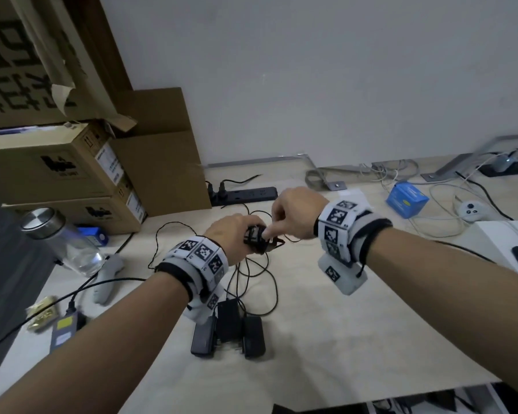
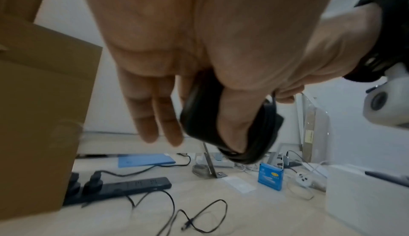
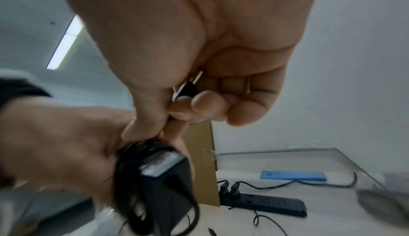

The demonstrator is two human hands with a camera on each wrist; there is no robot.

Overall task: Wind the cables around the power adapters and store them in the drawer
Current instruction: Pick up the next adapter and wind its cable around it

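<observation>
A black power adapter (image 1: 256,239) is held up above the desk (image 1: 341,324) in the left hand (image 1: 235,234), thumb and fingers wrapped round the block so that it is kept steady as a spool. Its cable (image 3: 124,178) is seen looped in several turns round the body. The tail end is pinched between thumb and forefinger of the right hand (image 1: 296,213), right against the adapter, and the barrel plug (image 3: 188,86) is tucked inside the curled fingers, most likely so that the last turn can be drawn tight and not allowed to spring loose. This winding is judged almost finished.

Three more adapters (image 1: 229,333) are lined up side by side at the near edge, their cables (image 1: 263,282) trailing loose across the desk towards a black power strip (image 1: 243,195); those are yet to be wound. No drawer is shown in any view, so storage has to wait.
</observation>
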